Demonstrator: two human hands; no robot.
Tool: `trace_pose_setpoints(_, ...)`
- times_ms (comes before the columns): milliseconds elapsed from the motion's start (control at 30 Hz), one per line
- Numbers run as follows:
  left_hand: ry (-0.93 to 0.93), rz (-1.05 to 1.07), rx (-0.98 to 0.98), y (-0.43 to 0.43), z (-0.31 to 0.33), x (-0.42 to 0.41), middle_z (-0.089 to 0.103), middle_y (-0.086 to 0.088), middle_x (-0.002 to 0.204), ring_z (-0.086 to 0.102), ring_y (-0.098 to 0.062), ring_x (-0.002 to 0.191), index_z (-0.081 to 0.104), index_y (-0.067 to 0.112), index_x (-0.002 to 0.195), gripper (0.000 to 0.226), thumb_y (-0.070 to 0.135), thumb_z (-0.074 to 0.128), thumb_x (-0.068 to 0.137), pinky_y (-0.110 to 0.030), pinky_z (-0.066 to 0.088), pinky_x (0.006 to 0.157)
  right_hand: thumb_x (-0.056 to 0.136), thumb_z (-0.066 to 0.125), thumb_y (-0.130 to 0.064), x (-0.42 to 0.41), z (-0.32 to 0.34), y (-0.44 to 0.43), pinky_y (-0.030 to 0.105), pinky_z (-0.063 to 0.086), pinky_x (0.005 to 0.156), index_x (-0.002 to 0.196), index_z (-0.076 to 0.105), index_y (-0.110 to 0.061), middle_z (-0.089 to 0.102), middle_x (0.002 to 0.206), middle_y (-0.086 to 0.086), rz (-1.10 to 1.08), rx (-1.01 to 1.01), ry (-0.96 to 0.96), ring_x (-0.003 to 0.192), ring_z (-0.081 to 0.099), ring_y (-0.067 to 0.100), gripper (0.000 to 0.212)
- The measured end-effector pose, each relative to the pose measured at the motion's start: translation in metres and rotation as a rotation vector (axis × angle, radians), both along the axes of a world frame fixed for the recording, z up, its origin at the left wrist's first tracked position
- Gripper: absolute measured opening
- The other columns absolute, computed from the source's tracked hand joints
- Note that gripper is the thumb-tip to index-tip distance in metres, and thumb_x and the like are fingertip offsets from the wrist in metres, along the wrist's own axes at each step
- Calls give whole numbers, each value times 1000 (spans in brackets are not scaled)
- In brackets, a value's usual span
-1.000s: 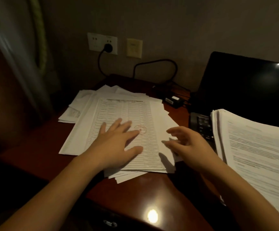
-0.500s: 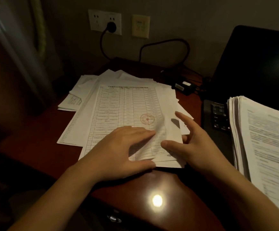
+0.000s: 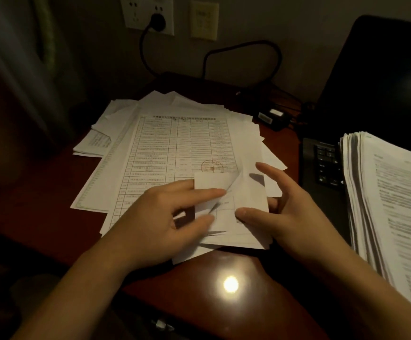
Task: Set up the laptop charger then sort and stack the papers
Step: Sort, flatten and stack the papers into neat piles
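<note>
Reddish-brown shiny wood makes the desk, and a round bright spot of light shines on its near edge. Loose white papers lie spread in a messy pile in the middle of the desk. On the pile sits a white top sheet with a printed table and a round red stamp.

The left hand is at the near corner of the top sheet. Its fingers are curled, and the corner is bent up and pinched between the pointer finger and the thumb.

The right hand is just beside it, at the near right edge of the loose white papers. Its thumb lies on top of the paper and its lower fingers reach under the edge, so it holds the papers. Its pointer finger sticks up and touches nothing.

On the right stands an open black laptop with a dark screen. A tall stack of white papers with printed lines rests on its keys.

Behind the pile, near the laptop, lies a black charger brick. A black cord loops up behind it. A black plug sits in the white wall socket, next to a pale yellow switch plate.
</note>
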State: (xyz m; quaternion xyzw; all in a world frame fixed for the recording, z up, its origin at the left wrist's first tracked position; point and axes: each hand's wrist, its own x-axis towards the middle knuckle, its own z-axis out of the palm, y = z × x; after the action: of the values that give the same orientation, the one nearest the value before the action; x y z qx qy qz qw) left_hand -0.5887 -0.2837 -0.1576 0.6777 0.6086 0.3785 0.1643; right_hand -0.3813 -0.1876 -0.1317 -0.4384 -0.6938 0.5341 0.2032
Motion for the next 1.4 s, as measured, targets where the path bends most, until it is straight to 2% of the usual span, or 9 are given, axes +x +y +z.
trace_pose_setpoints(233,-6,39,-16,1,-4,-3,65,30,107,60,9,104,58,50,129,56,62,66,74,-11,48,83,81,79,-27,-3,-3,0,18,58,63,149,27,-46,75,101,-4,-19,55,-15,81,75,6,88)
trace_pose_setpoints(400,-133,53,54,0,-3,-2,72,12,104,70,-13,88,43,60,140,50,39,56,96,-34,59,70,84,74,-12,6,5,4,15,58,72,153,19,-42,79,96,-8,68,-101,37,90,75,8,93)
trace_pose_setpoints(500,-66,69,96,0,0,-3,69,12,91,61,-10,70,45,56,141,58,19,50,97,-18,48,59,84,75,-11,5,4,3,13,58,72,153,20,-43,78,96,-12,59,-74,16,91,74,5,93)
trace_pose_setpoints(700,5,4,-21,0,-5,-1,63,32,109,58,10,108,56,54,128,54,58,68,75,-6,46,85,81,80,-19,-3,-2,-3,16,57,61,150,26,-45,78,92,-11,-20,17,18,80,75,5,92)
trace_pose_setpoints(833,-81,20,42,1,-5,-3,59,41,120,59,12,110,56,50,128,46,44,68,84,-11,51,85,84,78,-19,0,-2,-1,21,59,71,153,21,-42,78,92,-13,1,2,20,85,75,6,92)
trace_pose_setpoints(1000,-90,68,61,1,-2,-4,70,1,101,65,-23,81,38,63,142,60,23,52,99,-38,57,66,85,75,-14,5,0,4,21,59,73,153,20,-44,78,98,-13,27,-59,26,92,74,6,93)
trace_pose_setpoints(1133,-33,-22,12,1,-3,-3,63,20,103,62,-3,95,57,50,130,45,37,64,87,-11,49,71,83,79,-21,0,-2,0,19,60,67,151,24,-46,77,93,-15,-10,3,1,85,75,6,90)
trace_pose_setpoints(1267,-14,16,-3,0,-5,-2,58,40,116,57,11,112,53,54,131,59,60,69,74,-17,53,86,84,78,-22,-3,-4,-3,22,60,66,150,26,-44,77,95,-7,-42,36,14,80,75,7,86)
trace_pose_setpoints(1400,-124,54,62,0,-3,-2,70,18,109,70,-21,87,34,67,140,62,31,61,99,-41,59,73,89,72,-16,5,6,3,31,58,85,154,21,-44,79,93,-4,22,-47,-5,87,75,9,87)
